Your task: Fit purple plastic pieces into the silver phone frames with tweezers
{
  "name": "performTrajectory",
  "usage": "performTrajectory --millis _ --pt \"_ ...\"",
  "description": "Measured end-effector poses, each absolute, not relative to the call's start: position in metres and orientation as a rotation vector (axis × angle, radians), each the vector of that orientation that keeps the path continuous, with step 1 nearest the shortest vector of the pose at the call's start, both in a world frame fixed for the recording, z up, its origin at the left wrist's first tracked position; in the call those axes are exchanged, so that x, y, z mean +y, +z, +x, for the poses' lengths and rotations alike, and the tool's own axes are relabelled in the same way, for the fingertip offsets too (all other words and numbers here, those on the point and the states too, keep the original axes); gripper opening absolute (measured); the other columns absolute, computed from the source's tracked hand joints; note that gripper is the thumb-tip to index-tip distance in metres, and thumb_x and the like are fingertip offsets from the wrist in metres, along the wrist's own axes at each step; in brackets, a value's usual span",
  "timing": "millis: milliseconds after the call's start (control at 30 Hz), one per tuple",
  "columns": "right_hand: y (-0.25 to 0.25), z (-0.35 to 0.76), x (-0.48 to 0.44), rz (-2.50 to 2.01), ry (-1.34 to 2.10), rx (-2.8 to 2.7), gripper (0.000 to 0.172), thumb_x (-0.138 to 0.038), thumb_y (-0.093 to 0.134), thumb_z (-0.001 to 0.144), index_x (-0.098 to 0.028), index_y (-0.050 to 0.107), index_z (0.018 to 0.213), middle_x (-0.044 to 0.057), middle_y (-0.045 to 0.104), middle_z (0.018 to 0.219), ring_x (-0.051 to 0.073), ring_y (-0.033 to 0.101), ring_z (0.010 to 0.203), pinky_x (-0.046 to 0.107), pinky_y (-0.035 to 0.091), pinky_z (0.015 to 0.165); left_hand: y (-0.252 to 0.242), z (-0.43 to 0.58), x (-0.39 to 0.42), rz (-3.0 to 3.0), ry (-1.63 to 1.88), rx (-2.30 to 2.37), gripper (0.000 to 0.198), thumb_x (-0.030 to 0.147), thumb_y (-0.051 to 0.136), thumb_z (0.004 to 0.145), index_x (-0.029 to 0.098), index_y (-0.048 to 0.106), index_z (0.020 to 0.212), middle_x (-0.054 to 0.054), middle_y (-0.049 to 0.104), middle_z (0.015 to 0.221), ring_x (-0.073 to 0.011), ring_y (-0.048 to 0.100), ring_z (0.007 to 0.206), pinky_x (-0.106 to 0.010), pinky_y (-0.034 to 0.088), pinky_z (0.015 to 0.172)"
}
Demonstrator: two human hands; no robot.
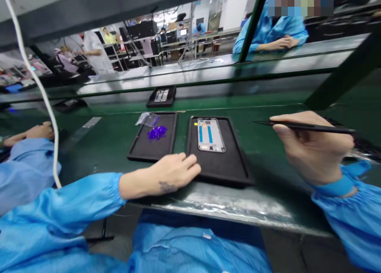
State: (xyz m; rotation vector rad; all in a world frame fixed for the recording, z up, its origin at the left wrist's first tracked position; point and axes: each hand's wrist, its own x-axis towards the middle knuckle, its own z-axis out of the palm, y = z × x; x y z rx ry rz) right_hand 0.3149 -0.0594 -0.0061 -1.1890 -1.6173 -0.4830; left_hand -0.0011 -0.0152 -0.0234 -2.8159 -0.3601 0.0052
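In my right hand (312, 146) is a pair of black tweezers (315, 127), pinched with the tips pointing left above the green mat. My left hand (169, 172) lies at the near left corner of a black tray (228, 170), fingers loosely stretched and slightly bent, touching its edge. A silver phone frame (218, 136) with two blue strips and a small yellow tab sits in that tray. Left of it, another black tray (138, 148) carries a pile of small purple-blue pieces (157, 133) and a clear plastic bag (147, 119).
Farther back, a smaller black tray (151, 102) holds another phone frame (161, 95). A white cable (38, 82) hangs at the left. A co-worker's hand (38, 131) rests at the left; another person in blue (272, 31) sits opposite, behind a green post (253, 25).
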Motion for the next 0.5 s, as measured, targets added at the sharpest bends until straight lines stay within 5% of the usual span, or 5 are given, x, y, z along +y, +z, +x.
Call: performTrajectory --millis 267,500 --pt "0.013 0.249 -0.011 -1.099 -0.072 -1.683 0.01 -0.032 0.067 0.092 -0.024 0.074 0.093 0.004 0.074 0.091 0.017 0.069 0.082 0.032 0.054 0.074 -0.036 -0.033 -0.056 -2.919 -0.369 -0.144 0.022 0.034 0.043 0.106 0.019 0.053 0.092 -0.001 0.054 0.082 -0.0147 0.049 0.067 -0.031 0.036 0.055" --pt "0.005 0.249 0.029 -1.173 0.324 -1.675 0.019 -0.04 0.072 0.087 -0.021 0.073 0.09 0.003 0.073 0.086 0.019 0.069 0.079 0.033 0.057 0.073 -0.032 0.008 -0.008 -2.989 -0.318 -0.37 0.015 0.032 0.056 0.1 0.018 0.056 0.103 -0.008 0.06 0.109 -0.0238 0.054 0.096 -0.035 0.046 0.074"
